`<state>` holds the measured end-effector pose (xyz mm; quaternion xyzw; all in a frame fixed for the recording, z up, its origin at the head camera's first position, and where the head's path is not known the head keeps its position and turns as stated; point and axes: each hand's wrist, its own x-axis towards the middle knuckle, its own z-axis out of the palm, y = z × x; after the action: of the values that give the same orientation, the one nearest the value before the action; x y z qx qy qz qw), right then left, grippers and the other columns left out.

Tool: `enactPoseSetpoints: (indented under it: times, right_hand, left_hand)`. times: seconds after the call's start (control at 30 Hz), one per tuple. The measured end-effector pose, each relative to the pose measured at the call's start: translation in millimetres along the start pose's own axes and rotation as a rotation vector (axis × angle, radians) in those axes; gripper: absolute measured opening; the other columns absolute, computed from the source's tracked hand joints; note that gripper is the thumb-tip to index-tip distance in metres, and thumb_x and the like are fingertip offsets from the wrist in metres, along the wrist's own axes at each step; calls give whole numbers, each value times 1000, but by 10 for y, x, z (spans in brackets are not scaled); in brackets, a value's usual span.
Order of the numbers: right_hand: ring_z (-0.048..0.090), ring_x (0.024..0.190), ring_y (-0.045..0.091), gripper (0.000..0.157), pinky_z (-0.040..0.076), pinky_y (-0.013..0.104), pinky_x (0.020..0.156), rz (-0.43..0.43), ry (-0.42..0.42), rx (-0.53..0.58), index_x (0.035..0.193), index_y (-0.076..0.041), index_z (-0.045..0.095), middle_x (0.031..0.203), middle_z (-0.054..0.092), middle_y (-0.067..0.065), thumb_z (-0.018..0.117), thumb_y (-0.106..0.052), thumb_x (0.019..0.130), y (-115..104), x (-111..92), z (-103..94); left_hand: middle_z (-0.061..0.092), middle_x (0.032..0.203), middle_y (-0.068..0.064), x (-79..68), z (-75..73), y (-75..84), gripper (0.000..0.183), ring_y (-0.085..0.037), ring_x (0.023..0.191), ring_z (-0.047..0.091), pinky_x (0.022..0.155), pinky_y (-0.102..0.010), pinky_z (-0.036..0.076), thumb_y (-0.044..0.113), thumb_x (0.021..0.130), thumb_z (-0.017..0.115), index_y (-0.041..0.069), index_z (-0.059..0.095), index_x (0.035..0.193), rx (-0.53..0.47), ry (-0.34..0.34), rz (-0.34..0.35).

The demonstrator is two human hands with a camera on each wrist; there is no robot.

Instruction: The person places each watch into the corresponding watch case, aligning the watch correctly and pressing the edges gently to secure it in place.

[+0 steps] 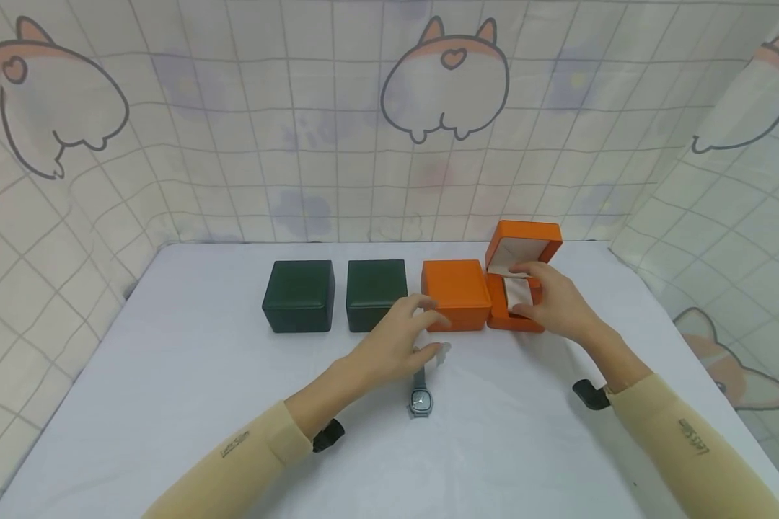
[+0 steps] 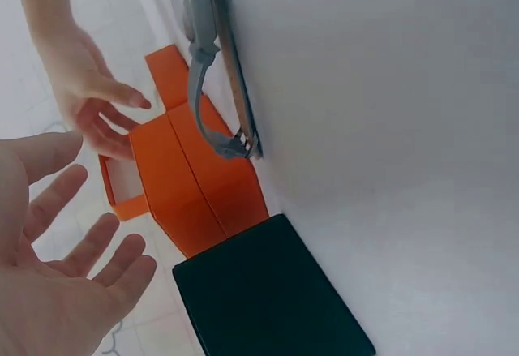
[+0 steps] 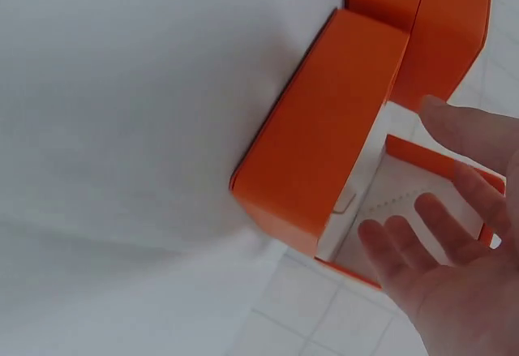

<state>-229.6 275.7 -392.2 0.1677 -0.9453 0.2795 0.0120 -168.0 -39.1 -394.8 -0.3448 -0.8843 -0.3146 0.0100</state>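
My right hand (image 1: pixel 556 301) is over an open orange watch box (image 3: pixel 316 129), thumb and fingers parted on either side of a white cushion (image 1: pixel 518 291) inside it. In the right wrist view the fingers (image 3: pixel 397 246) are spread at the box's opening, with nothing gripped. The box's lid (image 1: pixel 531 229) stands raised at the back. Reaching inward with loosely bent fingers, my left hand (image 1: pixel 396 336) holds nothing. Below it on the white cloth lies a grey wristwatch (image 1: pixel 420 402), dial up, its strap partly hidden by that hand.
A closed orange box (image 1: pixel 456 292) stands left of the open one. Further left are two dark green boxes, one (image 1: pixel 373 285) partly behind my left hand and the other (image 1: pixel 300 288) at the row's end. A patterned cloth wall (image 1: pixel 337 187) rises behind the table.
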Motion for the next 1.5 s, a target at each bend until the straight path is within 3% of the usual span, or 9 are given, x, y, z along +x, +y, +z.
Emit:
enactPoseSetpoints:
  times: [0.37,0.8,1.13,1.5]
  right_hand:
    - [49,125,43,60,39,63,108,46,-128,-36,140,4,53,140,55,23,80,-4,87,44,81,-42]
    - [50,121,42,60,39,63,108,66,-162,-74,140,5,51,138,55,24,79,-4,87,105,162,-28]
    - [53,112,41,58,45,62,102,78,-176,-107,138,5,51,129,58,25,77,-1,86,171,200,8]
    - [51,114,43,59,42,62,105,58,-183,-176,135,9,55,131,57,27,79,-2,83,124,246,15]
  left_hand:
    - [53,140,-8,-224,54,19,25,-26,130,47,110,-40,44,19,98,72,19,69,123,-24,-47,16]
    - [53,141,-9,-329,103,-17,26,-25,130,48,112,-41,42,19,98,73,17,69,124,-48,-103,-24]
    - [54,137,-7,-389,141,-74,27,-25,128,49,112,-41,41,17,96,74,13,70,122,-125,-68,-47]
    - [56,130,-3,-415,151,-78,32,-26,120,55,103,-40,51,16,96,74,12,68,127,-349,-76,-237]
